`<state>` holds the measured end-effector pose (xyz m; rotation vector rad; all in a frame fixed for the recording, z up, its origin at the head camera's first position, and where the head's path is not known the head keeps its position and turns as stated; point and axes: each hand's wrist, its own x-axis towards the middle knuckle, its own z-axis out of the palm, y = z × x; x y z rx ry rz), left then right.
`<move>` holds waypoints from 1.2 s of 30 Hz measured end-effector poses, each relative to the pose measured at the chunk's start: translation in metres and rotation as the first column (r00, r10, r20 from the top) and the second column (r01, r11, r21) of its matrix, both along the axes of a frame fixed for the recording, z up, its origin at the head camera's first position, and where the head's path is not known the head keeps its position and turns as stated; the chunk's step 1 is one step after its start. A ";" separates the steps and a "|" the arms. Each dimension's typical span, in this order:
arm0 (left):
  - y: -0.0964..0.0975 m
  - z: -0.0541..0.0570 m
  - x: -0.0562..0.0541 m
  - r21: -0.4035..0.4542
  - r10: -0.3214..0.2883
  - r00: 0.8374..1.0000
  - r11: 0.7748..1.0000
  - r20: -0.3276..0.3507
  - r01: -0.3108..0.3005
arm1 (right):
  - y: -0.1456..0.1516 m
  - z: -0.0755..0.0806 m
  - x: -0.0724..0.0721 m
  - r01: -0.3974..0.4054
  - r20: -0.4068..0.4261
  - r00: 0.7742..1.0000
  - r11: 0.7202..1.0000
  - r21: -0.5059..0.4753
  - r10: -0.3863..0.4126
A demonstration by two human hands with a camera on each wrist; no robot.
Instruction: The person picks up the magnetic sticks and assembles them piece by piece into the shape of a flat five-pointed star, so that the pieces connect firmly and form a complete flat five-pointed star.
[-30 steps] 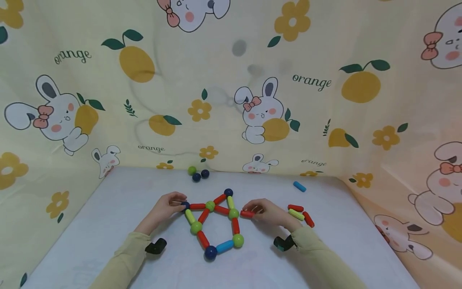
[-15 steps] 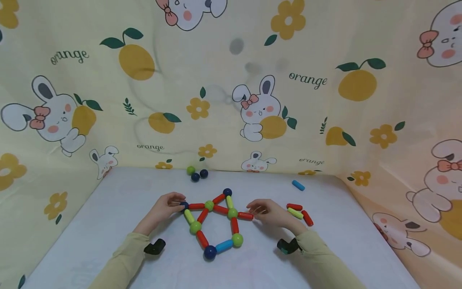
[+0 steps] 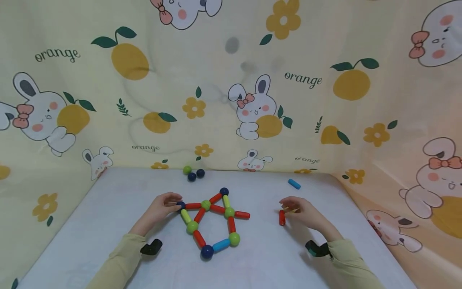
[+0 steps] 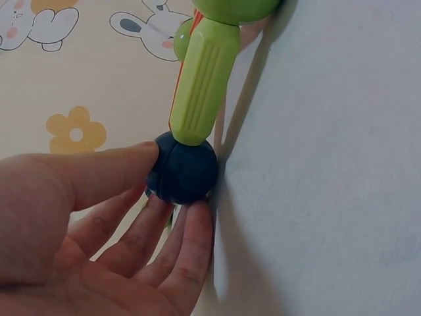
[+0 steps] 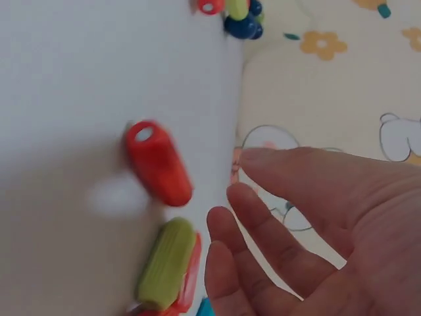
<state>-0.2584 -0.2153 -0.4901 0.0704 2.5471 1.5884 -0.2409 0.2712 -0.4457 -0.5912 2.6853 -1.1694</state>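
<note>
My left hand (image 3: 159,208) pinches a dark blue ball (image 4: 183,170) between thumb and fingers. That ball is the left corner of a flat frame of magnetic sticks and balls; a yellow-green stick (image 4: 205,82) joins it. At the frame's right, a red stick (image 3: 242,215) sticks out from a green ball (image 3: 229,212), its outer end free. My right hand (image 3: 308,212) is over the loose sticks, fingers relaxed and holding nothing. A loose red stick (image 5: 158,164) lies just off its fingertips. Beside it is a yellow-green stick (image 5: 166,263) with red partly hidden behind.
At the back of the table (image 3: 126,188) sit a green ball (image 3: 187,170) and two dark blue balls (image 3: 196,175). A loose blue stick (image 3: 294,184) lies at the back right. A printed cloth (image 3: 216,80) hangs behind.
My right hand let go of the red stick at the frame's right green ball and moved right to the loose sticks. One red stick there now lies farther left. My left hand keeps its hold.
</note>
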 end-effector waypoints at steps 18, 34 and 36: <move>-0.004 0.004 -0.012 -0.006 -0.010 1.000 1.000 0.010 0.010 | -0.014 -0.029 -0.006 0.107 -0.002 0.994 0.993 0.042 -0.107; -0.006 0.003 -0.013 -0.003 -0.017 1.000 1.000 0.005 0.017 | -0.010 -0.036 0.000 0.068 -0.023 0.998 0.994 0.088 -0.066; -0.006 0.003 -0.013 -0.002 -0.018 1.000 1.000 0.009 0.018 | -0.012 -0.034 0.000 0.053 -0.033 0.998 0.995 0.082 -0.050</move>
